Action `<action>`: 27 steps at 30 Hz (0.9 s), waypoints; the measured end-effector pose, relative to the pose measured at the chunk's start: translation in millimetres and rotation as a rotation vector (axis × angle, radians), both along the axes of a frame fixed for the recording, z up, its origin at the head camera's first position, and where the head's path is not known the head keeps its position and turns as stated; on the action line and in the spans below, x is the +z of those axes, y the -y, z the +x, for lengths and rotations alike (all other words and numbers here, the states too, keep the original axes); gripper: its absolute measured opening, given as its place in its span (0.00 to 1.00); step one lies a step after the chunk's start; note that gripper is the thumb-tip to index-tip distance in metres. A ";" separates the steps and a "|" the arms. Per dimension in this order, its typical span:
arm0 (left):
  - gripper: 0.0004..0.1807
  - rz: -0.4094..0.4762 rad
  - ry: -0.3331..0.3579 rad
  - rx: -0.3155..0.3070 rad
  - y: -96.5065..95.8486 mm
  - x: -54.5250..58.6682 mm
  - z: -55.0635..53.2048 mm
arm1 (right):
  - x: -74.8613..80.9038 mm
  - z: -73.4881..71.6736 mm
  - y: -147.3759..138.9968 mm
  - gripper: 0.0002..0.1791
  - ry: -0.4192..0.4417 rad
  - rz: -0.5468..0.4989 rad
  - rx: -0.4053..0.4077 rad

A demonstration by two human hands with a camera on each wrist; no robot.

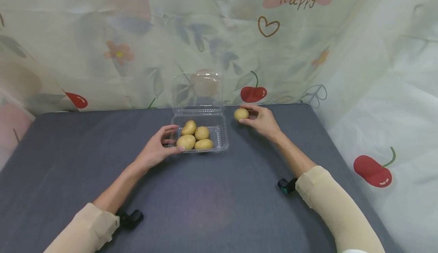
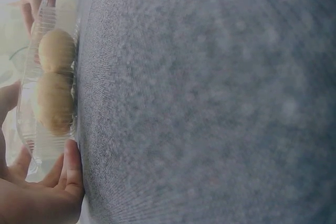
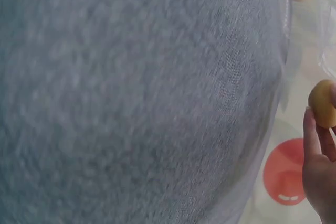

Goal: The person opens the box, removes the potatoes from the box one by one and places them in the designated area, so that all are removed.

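A clear plastic clamshell container (image 1: 219,133) sits near the table's back edge with its lid (image 1: 197,91) raised behind it. Inside lie several small potatoes (image 1: 203,144), grouped toward the left. My left hand (image 1: 155,148) grips the container's left end, thumb at the front corner and fingers along the side; the left wrist view shows the fingertips (image 2: 72,153) against the clear wall. To the right of the container, my right hand (image 1: 261,121) pinches another potato (image 1: 241,115) between thumb and fingers. That potato (image 3: 321,103) also shows at the right edge of the right wrist view.
A dark grey cloth (image 1: 205,199) covers the table. Behind it hangs a pale printed curtain (image 1: 205,24) with cherries and flowers, and more of this sheeting (image 1: 393,104) runs along the right side. Each wrist wears a small black camera (image 1: 286,185).
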State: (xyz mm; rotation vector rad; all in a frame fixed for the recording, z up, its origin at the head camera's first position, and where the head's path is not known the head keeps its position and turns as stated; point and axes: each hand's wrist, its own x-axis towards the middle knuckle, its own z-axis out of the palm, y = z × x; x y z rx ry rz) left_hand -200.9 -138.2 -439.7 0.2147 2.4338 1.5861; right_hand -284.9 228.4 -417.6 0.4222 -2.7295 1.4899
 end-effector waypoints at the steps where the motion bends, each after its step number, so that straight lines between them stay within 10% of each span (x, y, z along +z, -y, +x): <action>1: 0.44 0.001 0.000 -0.002 0.1 0.3 0.1 | -0.4 -1.0 -1.6 0.31 0.002 0.003 -0.001; 27: 0.44 -0.003 -0.006 -0.003 1.0 -1.2 0.0 | -10.7 -23.8 -30.7 0.29 0.020 0.083 -0.111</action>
